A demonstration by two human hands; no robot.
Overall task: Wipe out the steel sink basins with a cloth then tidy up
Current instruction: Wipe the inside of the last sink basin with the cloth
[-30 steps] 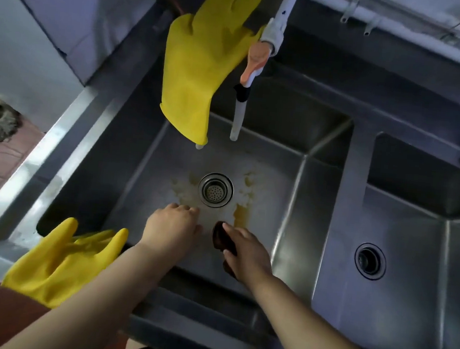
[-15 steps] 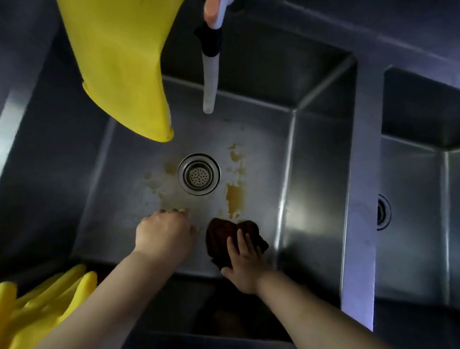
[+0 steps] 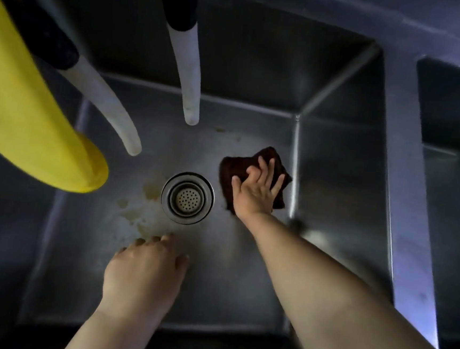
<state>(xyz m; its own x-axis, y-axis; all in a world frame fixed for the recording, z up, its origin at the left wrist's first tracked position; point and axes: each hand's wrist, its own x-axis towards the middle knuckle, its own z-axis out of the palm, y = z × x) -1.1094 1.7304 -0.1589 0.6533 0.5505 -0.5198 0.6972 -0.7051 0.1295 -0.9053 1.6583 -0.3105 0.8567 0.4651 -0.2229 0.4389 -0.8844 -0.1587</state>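
While the right hand (image 3: pixel 255 192) presses the cloth (image 3: pixel 253 179) flat, fingers spread, just right of the drain (image 3: pixel 187 197), stains (image 3: pixel 139 212) lie left of it, nearer the idle, loosely curled left hand (image 3: pixel 145 275)

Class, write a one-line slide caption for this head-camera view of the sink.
Right hand presses a dark cloth on the basin floor beside the drain strainer; left hand rests nearby.

Bare basin floor (image 3: pixel 228 271) between the hands. Drain (image 3: pixel 187 197) just ahead of left hand (image 3: pixel 142 275). Two hoses (image 3: pixel 188 81) and yellow glove (image 3: pixel 25 117) hang above, forward-left. Basin wall (image 3: pixel 333 183) close right of right hand (image 3: pixel 255 193).
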